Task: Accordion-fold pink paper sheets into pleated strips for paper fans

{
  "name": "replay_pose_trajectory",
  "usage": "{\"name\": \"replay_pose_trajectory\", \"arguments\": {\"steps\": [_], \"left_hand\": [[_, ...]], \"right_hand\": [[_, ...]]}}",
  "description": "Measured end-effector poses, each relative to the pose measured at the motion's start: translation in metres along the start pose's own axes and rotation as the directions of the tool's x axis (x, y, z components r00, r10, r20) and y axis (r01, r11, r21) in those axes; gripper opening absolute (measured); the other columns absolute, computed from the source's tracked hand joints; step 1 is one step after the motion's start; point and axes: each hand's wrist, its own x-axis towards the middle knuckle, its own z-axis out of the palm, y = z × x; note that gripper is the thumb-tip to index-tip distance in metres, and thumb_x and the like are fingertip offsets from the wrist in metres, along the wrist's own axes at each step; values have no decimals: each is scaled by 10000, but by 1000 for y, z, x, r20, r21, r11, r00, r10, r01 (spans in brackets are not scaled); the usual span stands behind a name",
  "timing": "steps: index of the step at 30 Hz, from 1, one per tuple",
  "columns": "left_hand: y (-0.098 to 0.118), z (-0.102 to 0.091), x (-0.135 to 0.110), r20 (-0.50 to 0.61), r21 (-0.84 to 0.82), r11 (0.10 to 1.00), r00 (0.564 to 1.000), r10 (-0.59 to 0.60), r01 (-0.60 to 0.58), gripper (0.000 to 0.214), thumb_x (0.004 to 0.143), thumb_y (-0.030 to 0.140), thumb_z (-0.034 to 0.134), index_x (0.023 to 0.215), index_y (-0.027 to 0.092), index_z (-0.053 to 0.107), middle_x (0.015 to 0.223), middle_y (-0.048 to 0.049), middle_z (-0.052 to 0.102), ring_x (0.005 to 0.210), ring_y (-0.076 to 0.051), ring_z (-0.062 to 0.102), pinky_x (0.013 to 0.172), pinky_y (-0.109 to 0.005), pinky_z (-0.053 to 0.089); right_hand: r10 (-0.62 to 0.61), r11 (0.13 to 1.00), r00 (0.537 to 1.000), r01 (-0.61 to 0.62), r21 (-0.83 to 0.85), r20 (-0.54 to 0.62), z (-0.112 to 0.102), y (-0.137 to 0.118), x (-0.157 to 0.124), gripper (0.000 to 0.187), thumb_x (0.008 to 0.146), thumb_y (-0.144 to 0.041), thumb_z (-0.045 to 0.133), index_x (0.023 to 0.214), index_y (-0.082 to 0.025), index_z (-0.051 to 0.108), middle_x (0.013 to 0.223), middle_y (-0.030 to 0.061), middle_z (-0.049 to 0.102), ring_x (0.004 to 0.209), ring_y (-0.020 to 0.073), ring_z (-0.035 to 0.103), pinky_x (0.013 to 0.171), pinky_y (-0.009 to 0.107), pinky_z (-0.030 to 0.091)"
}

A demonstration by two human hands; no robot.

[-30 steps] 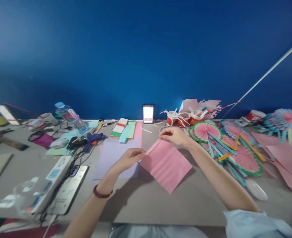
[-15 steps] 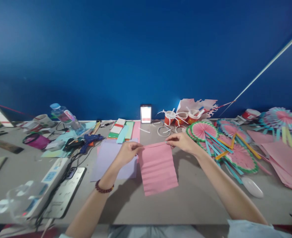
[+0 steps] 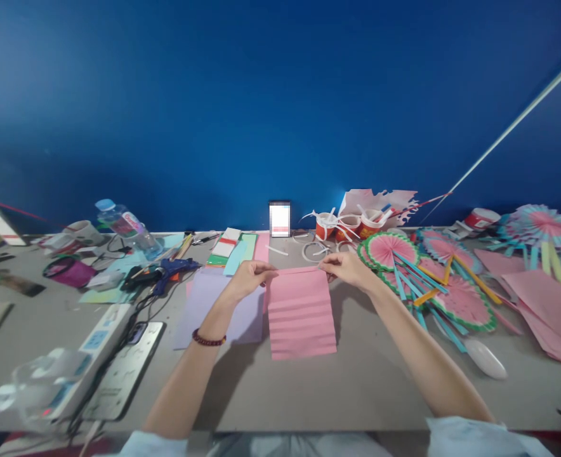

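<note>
A sheet of pink paper (image 3: 302,314) with several crosswise creases hangs between my hands, above the grey table. Its top edge is folded over in a narrow strip. My left hand (image 3: 250,280) pinches the top left corner between thumb and fingers. At the top right corner my right hand (image 3: 348,269) pinches it the same way. Lilac paper (image 3: 214,311) lies flat on the table beneath and left of my left hand. Just right of my right hand are round pleated paper fans (image 3: 389,249) in pink with green rims.
To the left lie a glue gun (image 3: 173,273), a power strip (image 3: 90,358), a phone (image 3: 125,371) and a plastic bottle (image 3: 128,225). A lit screen (image 3: 279,219) stands by the blue wall. Red cups (image 3: 325,226) with white strips, pink sheets (image 3: 547,311) and a white computer mouse (image 3: 485,358) are rightward.
The pink paper's lower edge has swung up and to the left, so the sheet hangs straighter. Both hands keep their pinch; the left wrist has shifted slightly right and up.
</note>
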Motion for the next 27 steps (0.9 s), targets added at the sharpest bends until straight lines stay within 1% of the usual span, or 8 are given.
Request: {"name": "replay_pose_trajectory", "arguments": {"steps": [3,8,12,18,23,27], "left_hand": [[-8,-1,13,3,-15,1000,1000,-20,20,278,637,370,746,778,131,719,633,-32,662,579,-117,552,563,-237,471],[-14,-5,32,88,-20,999,995,-48,50,248,649,345,744,754,122,716,645,-36,662,606,-119,571,613,-251,487],[-18,-11,41,159,-42,998,987,-30,37,239,667,341,731,750,117,715,730,-52,688,655,-124,595,657,-255,495],[-20,-17,45,168,-25,998,984,-58,63,248,660,272,747,870,141,731,816,-61,721,711,-135,621,705,-261,508],[-20,-21,43,223,-26,997,973,-62,70,296,671,285,742,927,136,731,813,-66,722,700,-132,624,710,-264,518],[-16,-27,41,272,-16,991,955,-122,132,303,685,271,727,957,138,728,707,-47,707,650,-126,623,702,-264,523]], "right_hand": [[-17,998,999,14,-69,-46,0,9,8,187,708,-346,662,722,-162,691,579,0,654,547,139,628,585,240,538],[-91,969,991,66,-238,-94,2,21,24,168,738,-299,593,699,-163,683,573,0,659,546,144,638,565,225,501],[-103,955,989,68,-289,-110,6,21,28,164,750,-264,564,715,-160,684,618,18,677,554,156,645,583,240,495],[-181,906,977,119,-406,-117,7,17,28,184,776,-247,532,711,-171,686,619,25,678,619,169,652,630,249,481],[-180,897,979,121,-424,-100,9,17,28,194,788,-241,512,710,-169,675,593,20,658,590,162,643,611,242,469],[-141,938,987,106,-331,-83,11,17,27,186,787,-278,518,726,-175,661,644,18,660,548,154,637,570,240,472]]}}
